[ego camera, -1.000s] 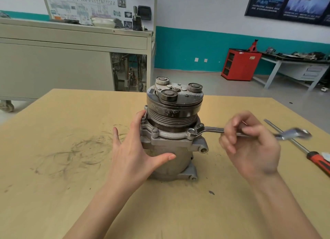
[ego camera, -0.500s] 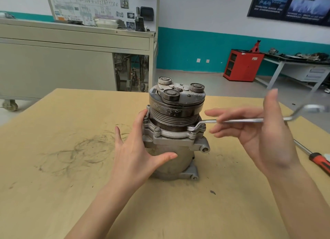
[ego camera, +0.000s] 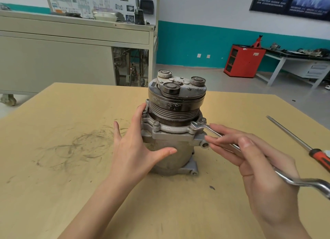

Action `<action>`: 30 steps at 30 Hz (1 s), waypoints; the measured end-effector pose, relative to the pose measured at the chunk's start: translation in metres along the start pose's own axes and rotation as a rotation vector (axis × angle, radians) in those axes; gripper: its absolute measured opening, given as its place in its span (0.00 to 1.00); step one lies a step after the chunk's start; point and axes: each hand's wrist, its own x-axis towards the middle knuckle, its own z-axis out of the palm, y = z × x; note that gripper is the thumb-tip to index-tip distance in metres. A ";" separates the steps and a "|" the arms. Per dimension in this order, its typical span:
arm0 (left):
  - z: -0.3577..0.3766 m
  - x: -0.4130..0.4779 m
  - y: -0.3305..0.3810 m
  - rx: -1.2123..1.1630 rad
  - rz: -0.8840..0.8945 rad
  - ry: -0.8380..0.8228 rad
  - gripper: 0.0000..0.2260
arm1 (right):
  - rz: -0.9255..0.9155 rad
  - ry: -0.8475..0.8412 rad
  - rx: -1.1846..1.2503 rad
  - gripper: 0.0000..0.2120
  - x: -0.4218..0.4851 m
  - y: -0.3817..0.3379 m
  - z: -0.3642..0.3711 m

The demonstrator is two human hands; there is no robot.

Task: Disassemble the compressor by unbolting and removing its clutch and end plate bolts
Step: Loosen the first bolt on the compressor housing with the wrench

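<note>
The grey compressor (ego camera: 171, 154) stands upright on the wooden table (ego camera: 71, 185), with its clutch and pulley (ego camera: 176, 99) on top. My left hand (ego camera: 132, 149) presses against its left side, fingers straight along the flange and thumb spread across the front of the body. A ring wrench (ego camera: 208, 129) sits on a flange bolt at the right front, and its handle runs toward me on the right. My right hand (ego camera: 259, 167) holds that handle between the thumb and outstretched fingers. Another flange bolt (ego camera: 156, 124) shows at the front left.
A red-handled screwdriver (ego camera: 319, 158) lies on the table at the right edge. Dark scuff marks (ego camera: 85, 145) cover the tabletop left of the compressor. A grey cabinet (ego camera: 71, 56) stands behind the table, and a red cabinet (ego camera: 244, 60) and a workbench stand on the floor at the back right.
The wrench handle swung from pointing right, away from me, round toward me on the right. My right hand went with it. My left hand stayed on the compressor.
</note>
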 end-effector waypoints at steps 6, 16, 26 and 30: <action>0.000 -0.001 -0.001 -0.005 -0.003 -0.009 0.46 | -0.046 -0.229 -0.046 0.16 0.010 -0.006 -0.011; 0.000 -0.001 0.000 -0.007 -0.006 -0.007 0.45 | 0.288 -0.395 0.272 0.13 0.053 0.005 -0.043; -0.001 0.000 0.003 -0.002 -0.021 -0.011 0.45 | 0.447 -0.209 0.582 0.11 0.108 0.038 -0.021; -0.001 -0.002 0.003 0.002 -0.010 -0.007 0.46 | 0.200 -0.148 0.413 0.15 0.079 0.016 -0.029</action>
